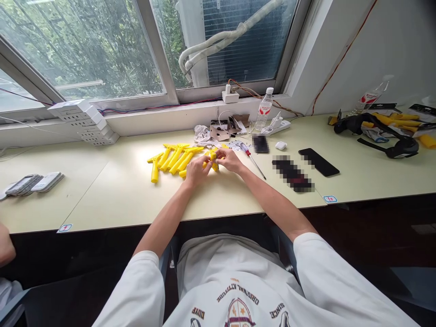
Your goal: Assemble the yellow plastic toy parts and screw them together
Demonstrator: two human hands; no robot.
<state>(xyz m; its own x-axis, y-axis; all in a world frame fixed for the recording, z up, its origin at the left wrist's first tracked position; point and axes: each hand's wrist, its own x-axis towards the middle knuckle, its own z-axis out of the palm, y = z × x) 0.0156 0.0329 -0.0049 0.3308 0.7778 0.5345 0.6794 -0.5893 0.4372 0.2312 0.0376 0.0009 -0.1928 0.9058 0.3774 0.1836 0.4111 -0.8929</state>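
Note:
A yellow plastic T-shaped piece (213,155) is held between both of my hands above the table. My left hand (198,170) closes on it from the left, fingers bent. From the right, my right hand (229,160) pinches it near the top. My fingers hide most of its shape. Several similar yellow T-shaped pieces (174,160) lie side by side to the left of my left hand, some partly covered by it. A screwdriver with a red handle (248,153) rests to the right of my right hand. Small dark parts (235,145) are scattered on a white sheet behind my hands.
Opened cardboard packaging (220,132), a crumpled cloth (202,135), a water bottle (264,109) and a power strip (277,125) stand along the windowsill. Two dark phone-like slabs, one black (319,162), lie to the right. White boxes (83,120) are stacked at left. Someone's arm (5,245) shows at far left.

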